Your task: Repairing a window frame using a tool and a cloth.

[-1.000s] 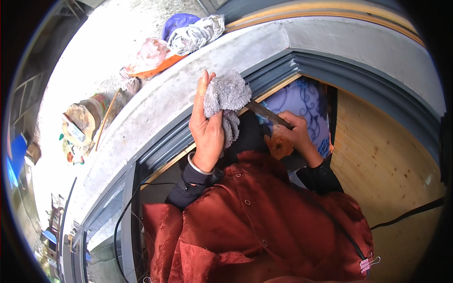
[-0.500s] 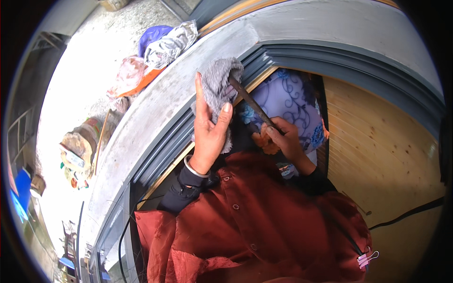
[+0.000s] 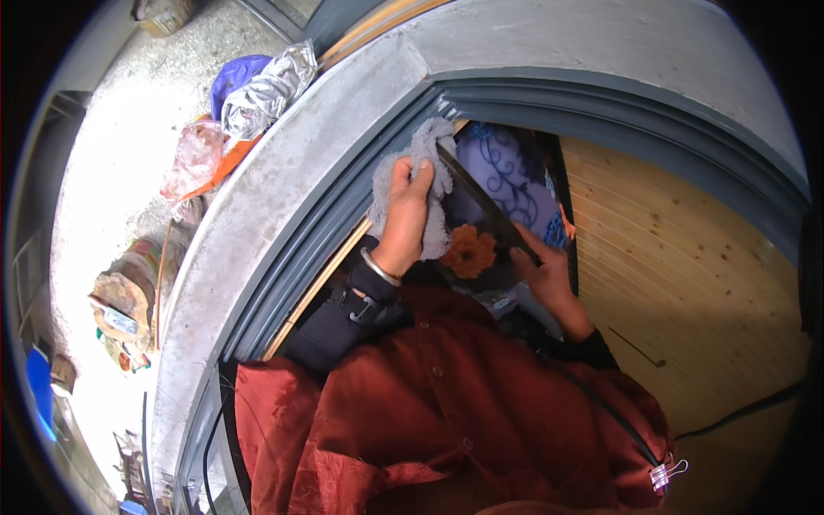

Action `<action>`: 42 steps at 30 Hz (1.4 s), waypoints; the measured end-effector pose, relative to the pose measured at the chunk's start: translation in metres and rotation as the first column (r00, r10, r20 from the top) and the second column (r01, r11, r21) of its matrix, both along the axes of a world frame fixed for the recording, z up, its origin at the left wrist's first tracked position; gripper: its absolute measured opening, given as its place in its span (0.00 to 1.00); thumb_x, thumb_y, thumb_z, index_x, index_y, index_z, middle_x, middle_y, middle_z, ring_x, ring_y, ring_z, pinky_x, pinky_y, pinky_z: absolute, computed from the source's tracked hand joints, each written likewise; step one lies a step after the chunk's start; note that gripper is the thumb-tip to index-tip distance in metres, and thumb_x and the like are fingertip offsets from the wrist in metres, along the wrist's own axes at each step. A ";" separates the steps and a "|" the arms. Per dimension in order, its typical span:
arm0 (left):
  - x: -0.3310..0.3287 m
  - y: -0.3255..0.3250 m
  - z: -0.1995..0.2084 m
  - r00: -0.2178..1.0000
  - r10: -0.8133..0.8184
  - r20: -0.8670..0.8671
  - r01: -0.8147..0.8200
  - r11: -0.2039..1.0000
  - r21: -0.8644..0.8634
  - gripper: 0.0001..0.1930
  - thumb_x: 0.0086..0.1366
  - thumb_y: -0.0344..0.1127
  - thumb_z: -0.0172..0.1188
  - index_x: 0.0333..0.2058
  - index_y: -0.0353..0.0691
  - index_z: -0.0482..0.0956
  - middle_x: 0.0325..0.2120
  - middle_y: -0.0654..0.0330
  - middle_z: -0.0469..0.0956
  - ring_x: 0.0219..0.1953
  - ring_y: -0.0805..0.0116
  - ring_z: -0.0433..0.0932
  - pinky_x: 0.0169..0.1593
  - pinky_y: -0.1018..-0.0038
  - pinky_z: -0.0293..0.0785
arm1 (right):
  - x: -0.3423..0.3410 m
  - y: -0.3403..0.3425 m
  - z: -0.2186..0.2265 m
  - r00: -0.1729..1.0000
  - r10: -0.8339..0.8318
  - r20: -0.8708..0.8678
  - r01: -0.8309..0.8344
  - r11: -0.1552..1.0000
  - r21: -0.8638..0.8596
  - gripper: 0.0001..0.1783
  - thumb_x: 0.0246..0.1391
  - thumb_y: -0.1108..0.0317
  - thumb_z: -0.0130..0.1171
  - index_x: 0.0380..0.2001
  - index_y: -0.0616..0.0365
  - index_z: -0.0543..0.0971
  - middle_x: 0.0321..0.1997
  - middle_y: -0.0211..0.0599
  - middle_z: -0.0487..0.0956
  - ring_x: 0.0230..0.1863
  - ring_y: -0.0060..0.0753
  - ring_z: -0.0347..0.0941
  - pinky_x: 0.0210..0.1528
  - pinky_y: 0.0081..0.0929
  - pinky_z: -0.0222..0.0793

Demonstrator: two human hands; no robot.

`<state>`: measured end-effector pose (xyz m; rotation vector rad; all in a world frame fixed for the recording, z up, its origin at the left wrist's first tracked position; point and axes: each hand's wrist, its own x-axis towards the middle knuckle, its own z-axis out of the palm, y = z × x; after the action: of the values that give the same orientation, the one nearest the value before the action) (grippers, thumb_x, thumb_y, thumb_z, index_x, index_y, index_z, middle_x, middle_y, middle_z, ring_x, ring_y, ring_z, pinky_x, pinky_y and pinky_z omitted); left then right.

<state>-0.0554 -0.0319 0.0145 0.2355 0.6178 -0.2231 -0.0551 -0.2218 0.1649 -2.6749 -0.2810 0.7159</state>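
Note:
A fluffy grey cloth is bunched up in my left hand, its thumb and fingers closed on it. Slanting down from the cloth to the right is a long, narrow dark rod. Its far end touches or goes into the folds, where I cannot see it well. My right hand grips the lower end of this rod between thumb and fingers. Beneath the rod lies a purple floral fabric with an orange flower, over or near my lap.
A grey frame with tracks and a concrete ledge curve past on the left and top. Bundled bags and a tree stump stand outside. On the wooden floor lies a thin hooked metal rod.
My left fingers, stretched out before, are now curled round the cloth. The cloth is bunched differently, and my right hand with the rod has shifted slightly right and down.

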 end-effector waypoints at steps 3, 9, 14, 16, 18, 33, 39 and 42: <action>0.018 0.000 0.008 0.997 -0.067 -0.025 0.066 0.996 -0.064 0.11 0.70 0.41 0.48 0.42 0.40 0.68 0.38 0.64 0.74 0.40 0.77 0.71 0.46 0.80 0.67 | 0.011 0.017 0.010 0.993 -0.115 -0.009 0.115 0.993 -0.007 0.25 0.50 0.79 0.59 0.54 0.59 0.73 0.47 0.48 0.79 0.48 0.32 0.78 0.48 0.22 0.70; 0.056 -0.011 0.000 0.990 -0.138 0.013 0.136 0.951 -0.279 0.23 0.72 0.50 0.40 0.47 0.36 0.73 0.40 0.53 0.78 0.41 0.60 0.78 0.47 0.68 0.73 | 0.057 0.065 0.034 0.975 0.203 0.092 -0.153 0.910 -0.385 0.23 0.52 0.70 0.58 0.53 0.44 0.76 0.31 0.46 0.80 0.31 0.47 0.78 0.35 0.31 0.73; 0.070 -0.022 -0.010 0.972 -0.232 -0.028 0.215 0.935 -0.282 0.25 0.71 0.52 0.40 0.47 0.34 0.72 0.42 0.52 0.77 0.44 0.61 0.77 0.48 0.67 0.73 | 0.091 0.099 0.044 0.871 0.471 0.140 -0.334 0.775 -0.536 0.19 0.52 0.66 0.57 0.48 0.39 0.79 0.21 0.42 0.76 0.23 0.48 0.73 0.24 0.41 0.67; 0.075 -0.023 -0.005 0.963 -0.259 -0.072 0.248 0.960 -0.129 0.27 0.70 0.54 0.42 0.47 0.32 0.72 0.42 0.52 0.77 0.43 0.63 0.76 0.47 0.69 0.72 | 0.097 0.116 0.052 0.799 0.596 0.078 -0.403 0.627 -0.667 0.18 0.52 0.66 0.57 0.48 0.40 0.79 0.20 0.43 0.75 0.21 0.48 0.72 0.23 0.40 0.67; 0.078 -0.013 0.014 0.972 -0.231 -0.049 0.227 0.971 -0.073 0.28 0.69 0.54 0.44 0.47 0.30 0.72 0.41 0.52 0.77 0.42 0.64 0.76 0.46 0.70 0.71 | 0.101 0.124 0.057 0.788 0.612 0.059 -0.427 0.613 -0.665 0.20 0.52 0.67 0.57 0.49 0.38 0.78 0.20 0.44 0.75 0.21 0.48 0.71 0.23 0.40 0.64; 0.106 -0.006 -0.004 0.974 -0.214 -0.070 0.210 0.976 -0.059 0.28 0.65 0.51 0.48 0.41 0.22 0.74 0.35 0.49 0.76 0.38 0.62 0.73 0.42 0.68 0.69 | 0.124 0.178 0.051 0.641 0.757 -0.128 -0.555 0.342 -0.758 0.17 0.53 0.67 0.55 0.47 0.47 0.79 0.17 0.44 0.75 0.21 0.47 0.73 0.23 0.40 0.66; 0.120 -0.007 -0.024 0.993 -0.116 0.034 0.121 0.969 -0.215 0.22 0.63 0.47 0.49 0.43 0.31 0.74 0.36 0.52 0.77 0.39 0.61 0.74 0.43 0.68 0.70 | 0.149 0.218 0.037 0.459 0.867 -0.194 -0.676 0.199 -0.710 0.10 0.43 0.72 0.52 0.30 0.60 0.81 0.21 0.47 0.77 0.26 0.48 0.76 0.27 0.40 0.70; 0.120 0.004 -0.027 0.996 -0.082 0.024 0.084 0.882 -0.464 0.21 0.62 0.47 0.51 0.44 0.36 0.75 0.36 0.55 0.79 0.39 0.61 0.76 0.45 0.66 0.71 | 0.169 0.237 0.029 0.364 0.888 -0.283 -0.728 0.082 -0.681 0.09 0.44 0.71 0.54 0.30 0.57 0.81 0.22 0.48 0.77 0.27 0.50 0.76 0.29 0.42 0.70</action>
<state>0.0645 -0.0275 -0.0127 -0.2039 0.5329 -0.4462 0.1142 0.0154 0.1935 -3.1179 -2.2093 0.9622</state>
